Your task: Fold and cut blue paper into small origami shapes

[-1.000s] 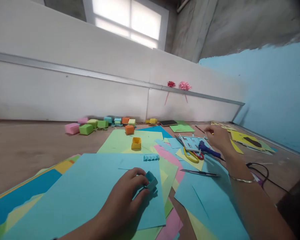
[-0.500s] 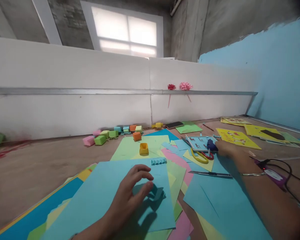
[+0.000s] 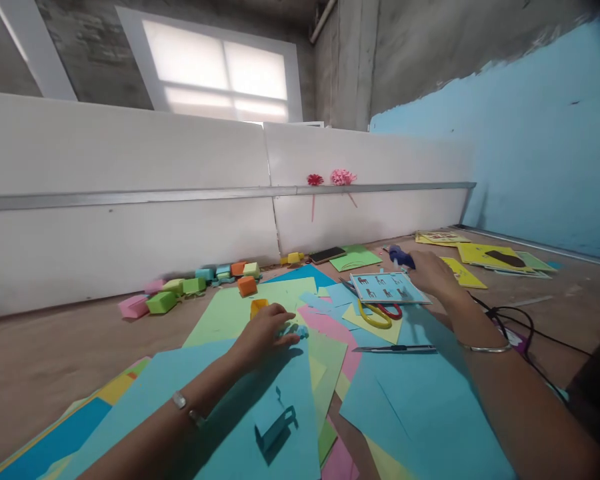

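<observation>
In the head view, my left hand [image 3: 266,329] hangs over the pleated blue strip [image 3: 303,331] at the blue sheet's [image 3: 185,363] far right corner; I cannot tell whether my thumb and fingers pinch it. My right hand [image 3: 434,275] is wrapped around the glue gun [image 3: 400,257], by the picture card's [image 3: 387,288] far right corner. The folded blue piece [image 3: 275,431] lies near the sheet's right edge, closer to me. Squeezing too hard could flatten the pleats; if the black cable [image 3: 517,309] catches, the gun could jerk sideways.
</observation>
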Action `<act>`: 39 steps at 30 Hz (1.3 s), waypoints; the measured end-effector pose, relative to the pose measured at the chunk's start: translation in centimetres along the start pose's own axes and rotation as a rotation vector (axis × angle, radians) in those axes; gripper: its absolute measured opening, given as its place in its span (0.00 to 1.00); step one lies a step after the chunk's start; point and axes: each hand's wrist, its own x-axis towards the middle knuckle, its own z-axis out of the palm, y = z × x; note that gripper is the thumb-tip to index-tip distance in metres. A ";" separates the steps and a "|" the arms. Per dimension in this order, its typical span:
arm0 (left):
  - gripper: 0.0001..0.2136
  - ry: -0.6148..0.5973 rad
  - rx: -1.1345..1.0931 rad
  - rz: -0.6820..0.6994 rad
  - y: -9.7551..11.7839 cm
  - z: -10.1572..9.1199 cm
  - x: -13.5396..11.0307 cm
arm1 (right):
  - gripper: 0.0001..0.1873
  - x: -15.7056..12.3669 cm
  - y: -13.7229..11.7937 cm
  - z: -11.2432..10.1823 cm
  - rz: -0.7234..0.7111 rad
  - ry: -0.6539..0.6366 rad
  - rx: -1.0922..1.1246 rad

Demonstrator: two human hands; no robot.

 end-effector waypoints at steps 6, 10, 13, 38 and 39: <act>0.07 0.046 -0.094 0.008 0.5 1.8 -0.9 | 0.20 -2.7 -5.6 0.0 -0.232 -0.044 0.474; 0.05 0.275 -0.401 -0.167 0.6 1.6 -1.6 | 0.21 -5.1 -8.8 0.9 -0.471 -0.276 0.878; 0.05 0.387 -0.687 -0.231 0.6 1.3 -1.8 | 0.19 -6.4 -10.3 1.2 -0.525 -0.326 0.844; 0.11 0.366 -1.034 -0.296 1.2 1.0 -1.9 | 0.22 -8.2 -11.8 1.9 -0.444 -0.186 0.772; 0.10 0.362 -1.031 -0.292 1.2 1.0 -1.9 | 0.23 -8.2 -11.9 1.9 -0.440 -0.200 0.786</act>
